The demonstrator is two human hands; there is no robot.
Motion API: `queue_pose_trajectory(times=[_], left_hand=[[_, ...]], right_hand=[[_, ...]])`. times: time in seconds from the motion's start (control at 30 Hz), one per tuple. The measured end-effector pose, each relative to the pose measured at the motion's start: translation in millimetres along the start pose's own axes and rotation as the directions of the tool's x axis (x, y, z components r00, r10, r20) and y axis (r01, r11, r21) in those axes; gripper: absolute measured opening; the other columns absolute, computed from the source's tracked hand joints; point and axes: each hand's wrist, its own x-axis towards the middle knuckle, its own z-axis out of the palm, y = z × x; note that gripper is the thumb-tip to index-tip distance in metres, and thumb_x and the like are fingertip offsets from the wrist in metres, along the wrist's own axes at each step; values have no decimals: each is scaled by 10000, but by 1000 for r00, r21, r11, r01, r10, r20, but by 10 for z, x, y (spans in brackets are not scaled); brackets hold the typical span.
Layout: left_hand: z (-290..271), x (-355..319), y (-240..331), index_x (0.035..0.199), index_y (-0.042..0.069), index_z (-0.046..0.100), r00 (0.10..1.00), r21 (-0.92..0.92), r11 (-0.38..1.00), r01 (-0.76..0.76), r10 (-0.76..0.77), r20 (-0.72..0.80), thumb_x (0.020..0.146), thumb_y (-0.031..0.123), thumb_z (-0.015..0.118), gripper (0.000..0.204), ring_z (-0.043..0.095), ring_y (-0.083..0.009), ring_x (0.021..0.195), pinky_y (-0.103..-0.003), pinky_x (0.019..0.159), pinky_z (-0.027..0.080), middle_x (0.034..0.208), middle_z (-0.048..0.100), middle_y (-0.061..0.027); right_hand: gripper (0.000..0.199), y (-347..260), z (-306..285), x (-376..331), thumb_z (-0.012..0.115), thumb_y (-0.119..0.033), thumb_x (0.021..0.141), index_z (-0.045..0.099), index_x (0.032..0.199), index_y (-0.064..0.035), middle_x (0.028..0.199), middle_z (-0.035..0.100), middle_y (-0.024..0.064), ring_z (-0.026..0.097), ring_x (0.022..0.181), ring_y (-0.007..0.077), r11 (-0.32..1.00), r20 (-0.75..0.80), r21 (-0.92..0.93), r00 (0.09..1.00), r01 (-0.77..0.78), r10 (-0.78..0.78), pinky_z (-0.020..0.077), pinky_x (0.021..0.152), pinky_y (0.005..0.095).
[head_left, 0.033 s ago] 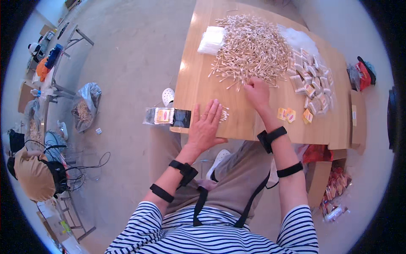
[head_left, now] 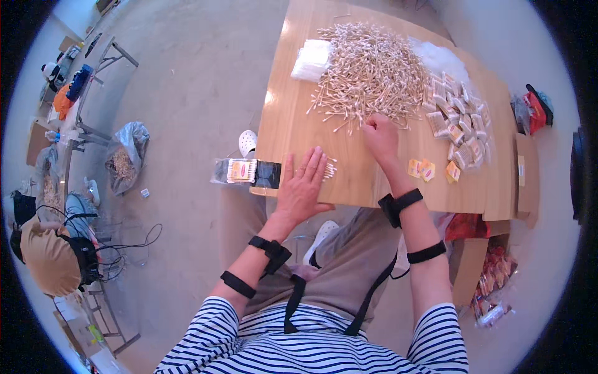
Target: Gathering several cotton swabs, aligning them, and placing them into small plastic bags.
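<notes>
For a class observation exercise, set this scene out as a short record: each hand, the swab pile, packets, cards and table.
Left hand: flat, beside a few cotton swabs showing along its right edge
Right hand: curled at the swab pile's near edge; any grip hidden
Swab pile: loose, beyond both hands
Packets: heaped right of the pile
Cards: small, yellow and white, nearer than the heap
Table: wood-coloured top

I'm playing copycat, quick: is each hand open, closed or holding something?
Left hand: open, palm down by a few cotton swabs.
Right hand: closed by the swab pile; whether it holds anything cannot be told.
</notes>
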Motion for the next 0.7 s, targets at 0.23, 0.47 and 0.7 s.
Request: queue_pose_trajectory(times=[0.23,0.47,0.7], left_hand=[[6,15,12,1519,7,333,1000,5,1000,-1,1,17,510,601,860,1284,235,-273,1515,-581,1221,138,1612,287,-129],[-1,0,5,1521,7,327,999,22,1000,3,-4,46,521,599,857,1277,217,-287,1519,-586,1222,128,1614,279,-131],[18,0,1,1520,9,330,1000,5,1000,-14,14,12,524,614,853,1277,229,-287,1514,-585,1221,135,1610,283,-138]], right_hand=[[146,-86,88,-54,668,-183,778,687,794,-39,824,693,185,673,768,364,982,-98,170,990,-84,102,518,684,470],[203,-210,176,54,671,-237,767,705,787,-37,778,688,196,689,810,380,982,-34,14,981,-191,191,532,711,499],[216,0,139,87,661,-242,753,698,798,-34,839,694,195,678,842,405,986,-2,-55,987,-159,159,539,738,501]])
